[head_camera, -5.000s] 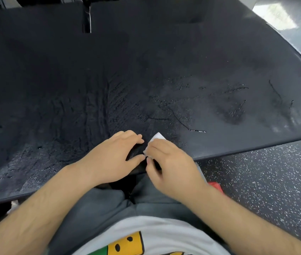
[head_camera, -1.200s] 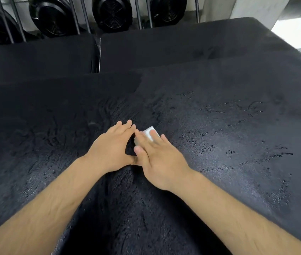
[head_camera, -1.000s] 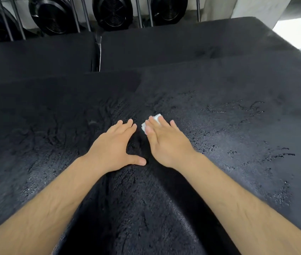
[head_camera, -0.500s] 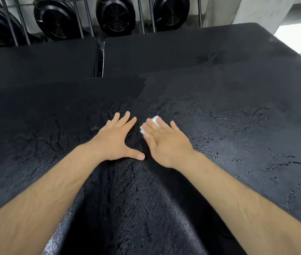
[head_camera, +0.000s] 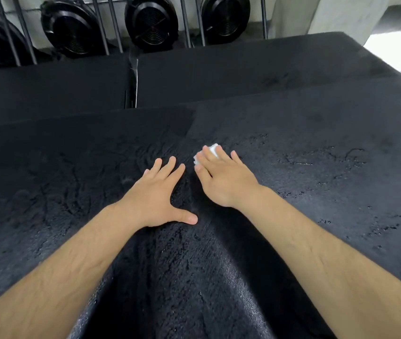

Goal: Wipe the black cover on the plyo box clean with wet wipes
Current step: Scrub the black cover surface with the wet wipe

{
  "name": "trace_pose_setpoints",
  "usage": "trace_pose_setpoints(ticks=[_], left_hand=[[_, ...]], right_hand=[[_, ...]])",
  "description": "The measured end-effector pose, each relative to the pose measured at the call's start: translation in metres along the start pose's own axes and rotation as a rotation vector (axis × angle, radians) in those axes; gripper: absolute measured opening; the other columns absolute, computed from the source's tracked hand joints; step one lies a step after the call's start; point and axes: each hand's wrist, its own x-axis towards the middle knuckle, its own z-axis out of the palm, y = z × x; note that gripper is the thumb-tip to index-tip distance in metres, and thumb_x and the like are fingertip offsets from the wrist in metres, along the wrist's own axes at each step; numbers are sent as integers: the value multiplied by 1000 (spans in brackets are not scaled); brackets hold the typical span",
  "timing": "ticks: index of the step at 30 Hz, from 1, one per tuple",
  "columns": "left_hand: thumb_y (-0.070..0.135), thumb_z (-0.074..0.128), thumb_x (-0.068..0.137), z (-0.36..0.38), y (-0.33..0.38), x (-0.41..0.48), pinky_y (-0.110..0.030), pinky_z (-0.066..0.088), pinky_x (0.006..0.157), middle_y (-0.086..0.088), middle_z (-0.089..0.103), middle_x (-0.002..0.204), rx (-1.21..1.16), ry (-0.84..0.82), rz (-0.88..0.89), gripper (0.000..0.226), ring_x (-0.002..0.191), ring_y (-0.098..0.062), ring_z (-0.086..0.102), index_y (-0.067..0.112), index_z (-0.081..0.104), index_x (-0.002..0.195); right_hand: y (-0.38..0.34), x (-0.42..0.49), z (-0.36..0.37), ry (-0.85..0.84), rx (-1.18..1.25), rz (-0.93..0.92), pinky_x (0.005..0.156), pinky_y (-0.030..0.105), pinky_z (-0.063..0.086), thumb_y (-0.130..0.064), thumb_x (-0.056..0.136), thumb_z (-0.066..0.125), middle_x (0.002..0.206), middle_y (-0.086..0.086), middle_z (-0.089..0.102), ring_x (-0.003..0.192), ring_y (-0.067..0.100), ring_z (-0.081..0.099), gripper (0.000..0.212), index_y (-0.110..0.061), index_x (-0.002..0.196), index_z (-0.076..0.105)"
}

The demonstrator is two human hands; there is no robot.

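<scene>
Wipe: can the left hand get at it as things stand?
Likely yes, only its edge. The left hand lies flat on the cover close beside the wipe, nothing between; straight fingers of the right hand hide most of it.

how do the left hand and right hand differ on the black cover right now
The left hand lies bare on the black textured cover; the right hand presses a small folded white wet wipe under its fingers. The left hand's thumb sticks out wide; the right hand's thumb lies close to its fingers. The right hand reaches farther forward than the left hand. Both lie palm down, fingers straight.
</scene>
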Motion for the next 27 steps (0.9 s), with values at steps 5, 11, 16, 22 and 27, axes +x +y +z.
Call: trace_pose_setpoints(ticks=[5, 11, 16, 22, 27], left_hand=[[80, 58, 67, 3, -1, -1, -42, -4, 125, 6, -23, 164, -12, 28, 21, 126, 150, -20, -25, 27, -10, 159], [86, 58, 67, 3, -3, -1, -41, -8, 124, 8, -27, 163, 0, 15, 14, 128, 149, -18, -28, 30, -13, 158], [84, 60, 67, 2, -1, 0, -40, -8, 124, 9, -27, 162, -41, 26, 10, 131, 149, -17, -28, 28, -17, 157], [84, 65, 63, -14, -10, 1, -41, 17, 121, 11, 6, 165, -52, 74, 16, 124, 152, -19, 5, 28, 10, 159], [76, 72, 65, -43, -22, 32, -39, 9, 122, 6, 0, 167, -26, 85, -49, 128, 154, -17, -6, 22, 7, 160]], right_hand=[[-31, -35, 17, 49, -27, -97, 125, 43, -3, -48, 101, 6, 168, -6, 9, 155, 20, -5, 65, -23, 160, 20], [1, 13, 4, 113, -63, 54, 125, 46, 1, -41, 104, 11, 168, -3, 10, 154, 23, -3, 59, -22, 159, 20], [-12, 8, 14, 109, -80, -150, 125, 47, 0, -39, 101, 13, 167, -4, 14, 154, 19, -1, 60, -23, 158, 24], [-8, 39, -6, 116, -106, -99, 123, 45, 8, -42, 98, 23, 162, 1, 25, 150, 25, 10, 59, -18, 150, 35], [12, 55, -24, 10, -80, -102, 124, 47, -6, -38, 103, 16, 168, -8, 7, 154, 12, -6, 57, -28, 159, 20]])
